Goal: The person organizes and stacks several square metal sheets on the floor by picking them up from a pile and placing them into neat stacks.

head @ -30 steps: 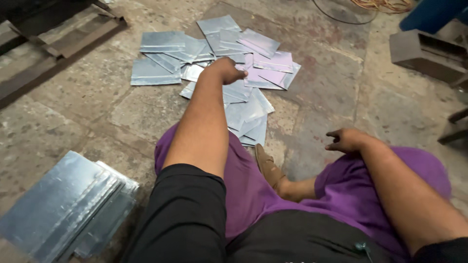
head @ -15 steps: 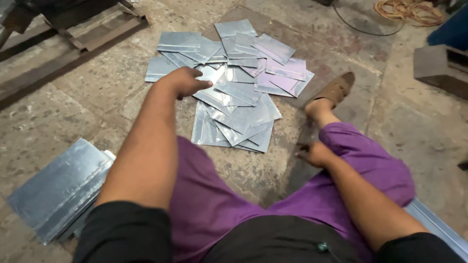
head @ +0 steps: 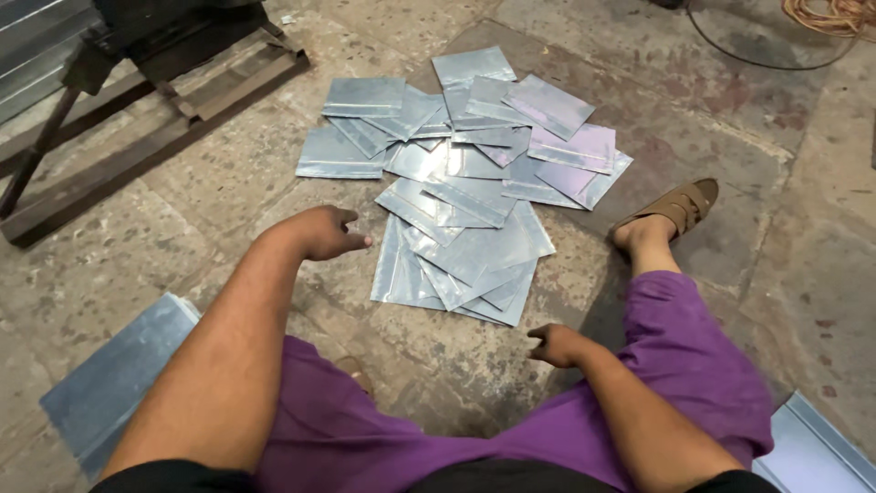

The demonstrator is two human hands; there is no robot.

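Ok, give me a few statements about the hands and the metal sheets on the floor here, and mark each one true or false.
1. The left hand is empty, held just left of the scattered metal sheets. True.
2. The right hand holds a metal sheet. False: it holds nothing and sits near the knee of the purple trousers.
3. The sheets stand in one tidy upright stack. False: they lie flat, overlapping loosely on the stone floor.
4. A brown sandal is on the foot to the right of the sheets. True.
5. A coil of rope lies in the far right corner. True.
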